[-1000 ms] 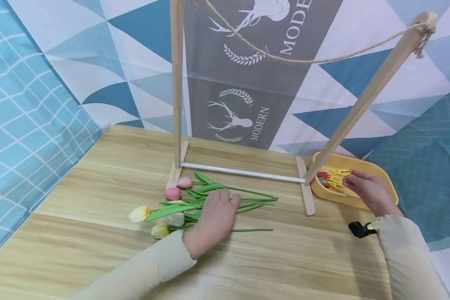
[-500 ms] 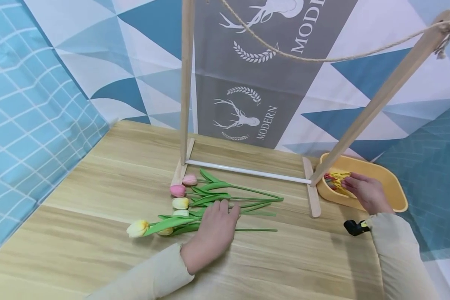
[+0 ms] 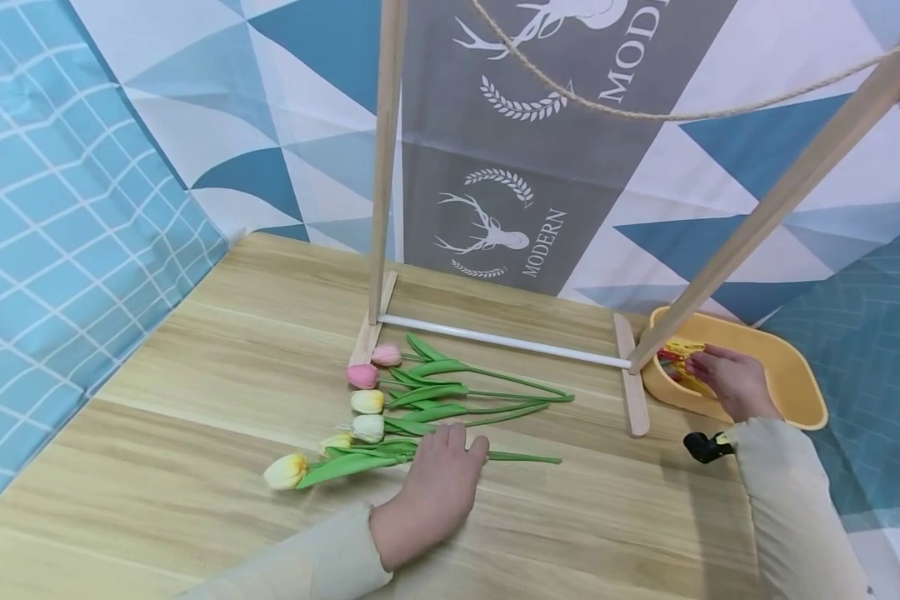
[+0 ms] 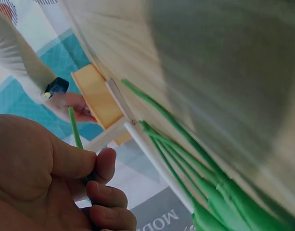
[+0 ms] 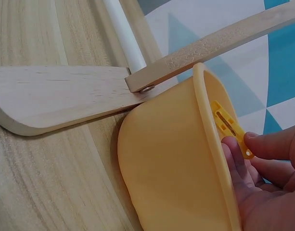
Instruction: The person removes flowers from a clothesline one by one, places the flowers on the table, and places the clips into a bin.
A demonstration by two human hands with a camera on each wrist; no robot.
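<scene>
In the head view, my left hand [image 3: 437, 483] holds a pale yellow tulip [image 3: 285, 472] low over the table. The left wrist view shows its green stem [image 4: 75, 126] pinched between thumb and fingers. Beside and under it lie several tulips, among them a pink tulip [image 3: 362, 376], a yellow-and-white tulip [image 3: 367, 402] and a white tulip [image 3: 367, 428]. My right hand [image 3: 735, 379] reaches into a yellow-orange plastic basket [image 3: 795, 379]. Thumb and fingers there pinch a yellow clothespin [image 5: 231, 127] in the right wrist view; more clips lie in the basket, partly hidden.
A wooden stand spans the back of the table, with a left post [image 3: 387, 167], a right post [image 3: 776, 208] and a white crossbar [image 3: 502, 340]. A slack rope [image 3: 660, 115] hangs above. The right post's foot [image 3: 632, 379] stands beside the basket. Patterned cloth backs everything.
My left hand has drawn the pale yellow tulip towards the front edge, away from the others. My right hand stays at the basket, its fingers lower among the clips. The head view has shifted slightly.
</scene>
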